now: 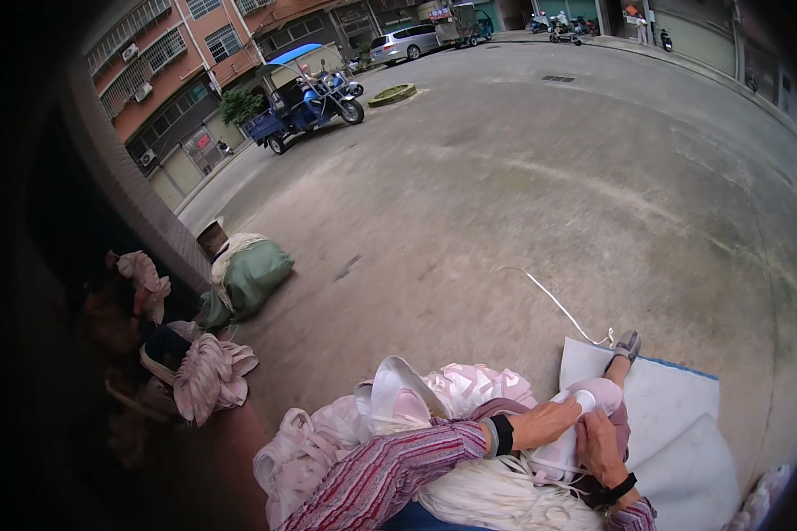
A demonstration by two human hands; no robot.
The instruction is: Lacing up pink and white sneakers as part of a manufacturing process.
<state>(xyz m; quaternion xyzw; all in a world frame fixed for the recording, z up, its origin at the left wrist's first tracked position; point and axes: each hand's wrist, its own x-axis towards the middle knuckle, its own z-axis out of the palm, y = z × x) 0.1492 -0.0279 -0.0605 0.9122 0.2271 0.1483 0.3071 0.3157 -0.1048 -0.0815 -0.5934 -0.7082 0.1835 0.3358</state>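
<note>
Your L hand (545,426) pinches the pink-white piece (602,392) by your trouser leg (623,431); R hand (600,448) has fingers curled against it, can't tell if gripping. Loose white cords (503,488) nearby could snag & prob. drag it off.

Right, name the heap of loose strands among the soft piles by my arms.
The cream heap right of your striped left sleeve: long, thin strands. The pinkish pile beyond the sleeve has broader pieces.

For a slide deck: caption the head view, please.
Outdoors, left hand and right hand at a small white piece, near a heap of cream strips.
</note>
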